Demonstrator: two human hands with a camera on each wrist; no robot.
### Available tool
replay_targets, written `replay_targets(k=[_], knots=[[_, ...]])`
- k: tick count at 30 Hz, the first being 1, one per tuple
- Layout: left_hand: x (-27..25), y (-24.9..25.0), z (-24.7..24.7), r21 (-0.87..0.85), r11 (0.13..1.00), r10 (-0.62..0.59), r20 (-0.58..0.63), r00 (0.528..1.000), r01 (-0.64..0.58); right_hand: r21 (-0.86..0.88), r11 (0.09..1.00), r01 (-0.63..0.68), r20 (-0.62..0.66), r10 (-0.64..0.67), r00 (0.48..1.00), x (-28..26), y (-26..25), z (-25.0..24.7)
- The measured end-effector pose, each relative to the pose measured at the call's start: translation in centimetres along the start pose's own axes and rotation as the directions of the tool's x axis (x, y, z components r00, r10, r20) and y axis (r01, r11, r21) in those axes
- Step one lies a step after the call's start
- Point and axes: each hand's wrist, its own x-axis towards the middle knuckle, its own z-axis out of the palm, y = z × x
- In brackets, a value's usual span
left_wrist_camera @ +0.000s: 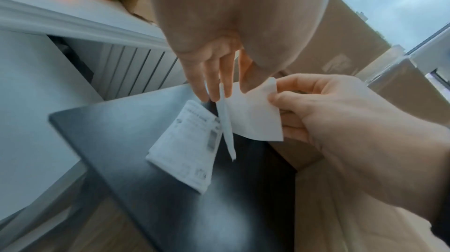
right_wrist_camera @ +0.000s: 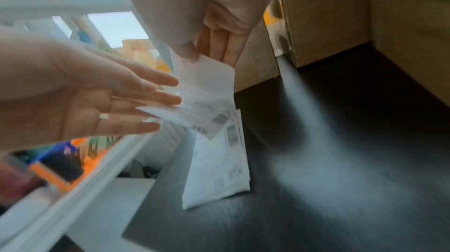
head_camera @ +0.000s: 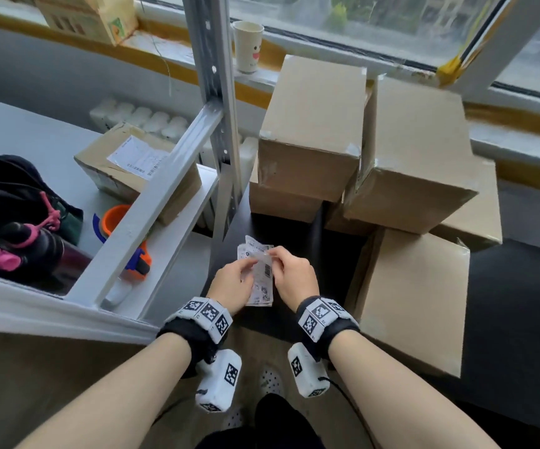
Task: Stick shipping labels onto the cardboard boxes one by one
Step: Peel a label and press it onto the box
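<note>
Over the black table (head_camera: 294, 228), both hands hold one shipping label (head_camera: 263, 267) just above a stack of labels (head_camera: 260, 298). My left hand (head_camera: 250, 265) pinches its left edge, and the printed layer (right_wrist_camera: 199, 113) lies against those fingertips. My right hand (head_camera: 273, 254) pinches the blank white layer (left_wrist_camera: 253, 117) between thumb and fingers. The two layers stand apart from each other. Plain cardboard boxes are piled behind and to the right: a top box (head_camera: 314, 124), a right box (head_camera: 417, 157) and a front box (head_camera: 414, 299).
A grey metal shelf frame (head_camera: 152, 202) stands on the left. On its shelf are a labelled box (head_camera: 139, 166), an orange tape dispenser (head_camera: 126, 241), a dark bottle with pink parts (head_camera: 28, 247) and a black bag (head_camera: 6, 186). A paper cup (head_camera: 247, 47) sits on the window sill.
</note>
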Motion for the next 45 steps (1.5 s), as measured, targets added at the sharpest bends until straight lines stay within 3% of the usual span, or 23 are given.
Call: replay_targets(k=[4,15,22,28,32,38,42,45], knots=[[1.0,1.7,-1.0,0.059,0.998,0.015,-0.041,0.999,-0.012,0.122,0.989,-0.078,-0.127,0.093,0.987,0.5,-0.6,-2.9],[2.2,-0.4,0.8,0.087,0.992,-0.087,-0.090,0.992,0.095,0.224,0.961,-0.164,-0.226,0.215,0.950,1.6,1.6,-4.5],[2.6,-2.8,1.6,0.128,0.975,-0.170,-0.106,0.980,0.183,0.232,0.951,-0.204,-0.266,0.264,0.927,2.6,2.7,-4.6],[2.8,-1.9,1.4,0.132,0.972,-0.186,-0.062,0.981,0.192,0.237,0.951,-0.197,-0.232,0.252,0.940,2.7,2.8,-4.8],[2.7,0.0,0.6,0.143,0.985,-0.090,-0.046,0.995,0.096,0.258,0.949,-0.181,-0.205,0.237,0.950,2.5,2.0,-5.7],[2.7,5.7,-0.6,-0.133,0.988,0.092,0.055,0.994,-0.084,0.182,0.975,-0.128,-0.202,0.165,0.965,2.4,0.6,-7.4],[2.2,8.8,-1.0,-0.398,0.915,0.114,0.096,0.989,-0.067,0.209,0.976,-0.060,-0.218,0.106,0.970,2.0,-0.4,-8.1],[1.7,10.1,-1.4,-0.462,0.885,0.105,0.089,0.990,-0.053,0.291,0.957,-0.006,-0.239,0.079,0.968,1.6,-1.2,-8.5]])
